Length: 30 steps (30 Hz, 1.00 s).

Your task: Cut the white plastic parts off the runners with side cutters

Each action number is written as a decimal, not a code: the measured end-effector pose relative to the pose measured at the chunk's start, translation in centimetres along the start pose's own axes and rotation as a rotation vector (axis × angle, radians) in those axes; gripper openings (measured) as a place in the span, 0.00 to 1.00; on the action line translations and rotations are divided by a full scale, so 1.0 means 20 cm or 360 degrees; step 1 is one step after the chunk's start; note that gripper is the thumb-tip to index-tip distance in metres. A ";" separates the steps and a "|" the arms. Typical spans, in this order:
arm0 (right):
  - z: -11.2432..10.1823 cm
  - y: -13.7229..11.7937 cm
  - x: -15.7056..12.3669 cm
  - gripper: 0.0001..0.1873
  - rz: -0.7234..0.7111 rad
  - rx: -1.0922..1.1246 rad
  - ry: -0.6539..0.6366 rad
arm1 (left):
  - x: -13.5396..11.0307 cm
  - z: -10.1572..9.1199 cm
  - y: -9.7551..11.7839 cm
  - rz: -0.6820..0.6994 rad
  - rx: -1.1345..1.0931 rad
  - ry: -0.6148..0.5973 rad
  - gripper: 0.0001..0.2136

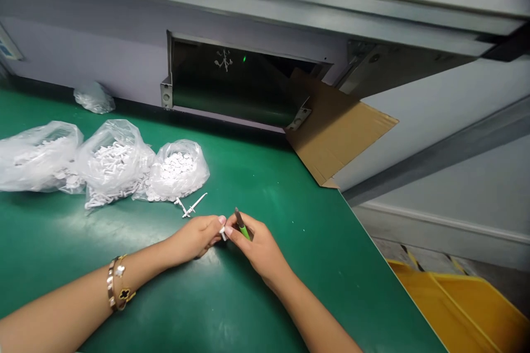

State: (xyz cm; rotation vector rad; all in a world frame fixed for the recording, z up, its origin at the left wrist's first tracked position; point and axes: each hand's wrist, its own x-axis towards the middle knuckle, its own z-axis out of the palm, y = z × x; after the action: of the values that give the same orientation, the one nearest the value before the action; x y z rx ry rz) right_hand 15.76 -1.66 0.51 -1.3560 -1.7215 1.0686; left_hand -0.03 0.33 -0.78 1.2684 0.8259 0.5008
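Observation:
My left hand [194, 237] and my right hand [259, 245] meet near the middle of a green work mat [265, 187]. A small white plastic part [223, 234] is pinched in my left fingers, its end poking out towards my right hand. My right fingers grip a green pen [244, 226] with a dark tip pointing up and back. Just beyond my left hand, a white plastic moulded runner [191, 206] lies on the mat. Bracelets [118, 284] circle my left wrist.
Clear plastic bags of white plastic parts [114, 162] [178, 171] [39, 157] lie at the mat's left. A smaller bag [94, 97] sits by the back wall. Cardboard [335, 127] leans at a dark machine opening [232, 80]. A yellow bin [451, 309] stands on the floor below the mat's right edge.

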 end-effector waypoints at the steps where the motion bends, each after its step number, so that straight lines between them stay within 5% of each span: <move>1: 0.00 -0.01 0.00 0.11 0.0003 0.0008 -0.0021 | 0.00 0.00 0.00 0.0025 0.0012 -0.0003 0.22; 8: 0.01 -0.02 0.00 0.12 0.0029 0.0213 -0.0045 | -0.08 0.01 0.13 0.0556 0.0673 0.0145 0.22; 10: 0.01 0.00 0.01 0.12 0.0002 0.0221 -0.0034 | -0.16 -0.05 0.24 0.0623 0.0823 0.0465 0.20; 14: 0.02 0.02 0.02 0.10 -0.0072 -0.0010 -0.0032 | -0.38 -0.33 0.44 0.0633 0.1045 0.1525 0.17; 16: 0.02 0.01 0.02 0.09 -0.0134 -0.0164 -0.0052 | -0.44 -0.50 0.50 0.0498 0.0946 0.1756 0.15; 19: 0.02 0.00 0.01 0.08 -0.0262 -0.0292 -0.0109 | -0.47 -0.70 0.51 0.0288 0.0607 0.1754 0.12; 21: 0.02 -0.01 0.01 0.07 -0.0322 -0.0319 -0.0147 | -0.45 -0.76 0.51 0.0251 0.0455 0.1667 0.08; 27: 0.02 -0.01 0.00 0.05 -0.0360 -0.0343 -0.0194 | -0.42 -0.67 0.52 0.0315 -0.0041 0.1185 0.09; 30: 0.02 -0.02 0.00 0.05 -0.0384 -0.0347 -0.0215 | -0.38 -0.63 0.52 0.0336 -0.0147 0.1090 0.09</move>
State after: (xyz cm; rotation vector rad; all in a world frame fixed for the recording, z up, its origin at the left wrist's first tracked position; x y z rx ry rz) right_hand 15.15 -1.80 0.69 -1.1868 -2.0917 0.8730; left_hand -13.45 5.35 10.32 1.1063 1.2206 1.1686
